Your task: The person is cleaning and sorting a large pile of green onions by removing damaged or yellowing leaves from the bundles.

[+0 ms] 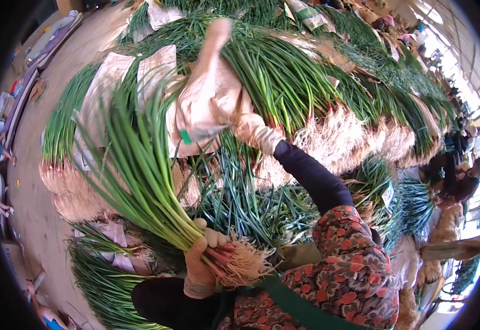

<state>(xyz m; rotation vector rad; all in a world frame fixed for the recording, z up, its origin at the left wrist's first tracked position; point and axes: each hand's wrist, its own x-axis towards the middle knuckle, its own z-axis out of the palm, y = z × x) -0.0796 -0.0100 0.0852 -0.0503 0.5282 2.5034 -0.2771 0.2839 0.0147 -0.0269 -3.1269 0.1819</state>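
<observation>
My left hand [198, 263], in a pale glove, is closed around a bunch of green onions [154, 190] just above the reddish bulbs. Its roots point toward me and the long leaves fan up and left. My gloved right hand [255, 132] reaches out over the piles, closed on the edge of a pale woven sack [210, 99]. The sack is lifted and crumpled, its upper end blurred by motion, and a small green patch shows on it. Behind it lies a large row of green onions [289, 82] with roots [333, 137] facing me.
More green onion piles [69, 110] lie at left, partly under pale sacks [103, 91]. Loose dark leaves [245, 192] spread below my right arm. A concrete floor [36, 159] runs along the left. Other people [460, 176] are at the right edge.
</observation>
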